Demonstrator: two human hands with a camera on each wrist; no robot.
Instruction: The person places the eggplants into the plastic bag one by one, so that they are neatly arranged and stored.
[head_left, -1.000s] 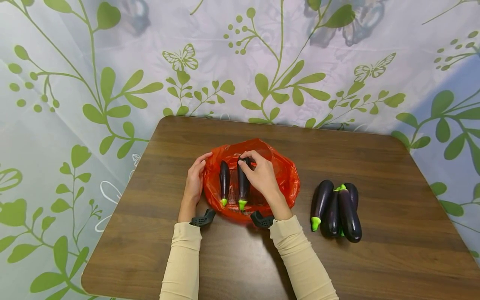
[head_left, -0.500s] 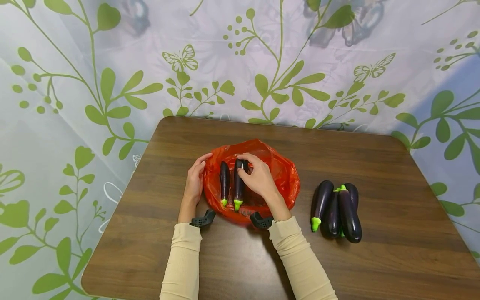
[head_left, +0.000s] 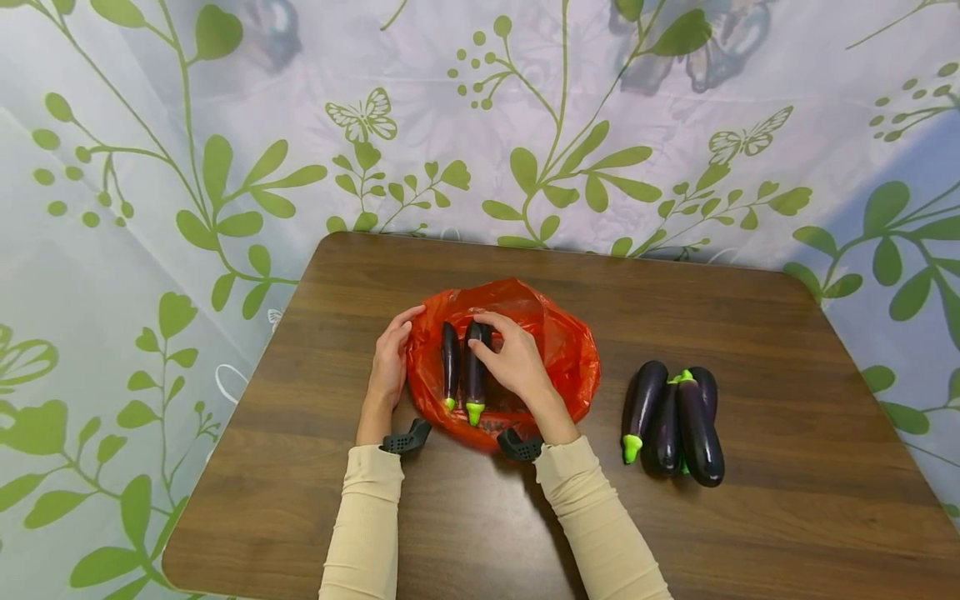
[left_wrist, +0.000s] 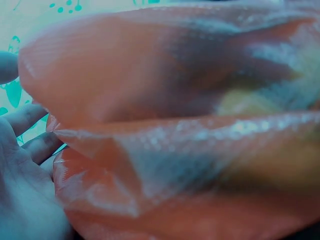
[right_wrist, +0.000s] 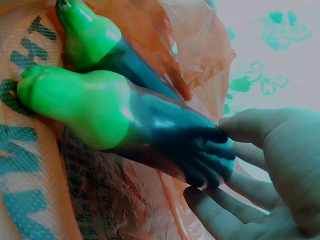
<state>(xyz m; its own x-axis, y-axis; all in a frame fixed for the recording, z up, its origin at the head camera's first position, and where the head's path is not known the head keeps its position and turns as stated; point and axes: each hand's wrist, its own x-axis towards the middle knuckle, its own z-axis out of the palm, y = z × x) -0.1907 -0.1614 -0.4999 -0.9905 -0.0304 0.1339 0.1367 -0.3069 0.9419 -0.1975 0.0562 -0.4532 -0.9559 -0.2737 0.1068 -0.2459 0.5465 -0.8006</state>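
Two dark purple eggplants with green stems lie side by side in an open red plastic bag (head_left: 566, 350) on the table. Thumb and fingers of my right hand (head_left: 517, 358) hold the blunt far end of the right-hand eggplant (head_left: 476, 379). Its green stem points toward me in the head view and shows large in the right wrist view. The thinner left eggplant (head_left: 450, 367) rests close beside it, untouched by a hand. My left hand (head_left: 388, 358) lies against the bag's left outer side with its fingers extended; in the left wrist view the bag (left_wrist: 100, 90) covers most of the picture.
A group of several eggplants (head_left: 671, 421) lies on the wooden table (head_left: 787, 400) to the right of the bag. A curtain (head_left: 450, 125) with green leaves and butterflies hangs behind the table. Dark wrist mounts (head_left: 405, 437) sit at both cuffs.
My right hand has shifted slightly left with its eggplant, bringing it nearer to the thinner one in the bag. The left hand and the eggplants on the table have stayed put.
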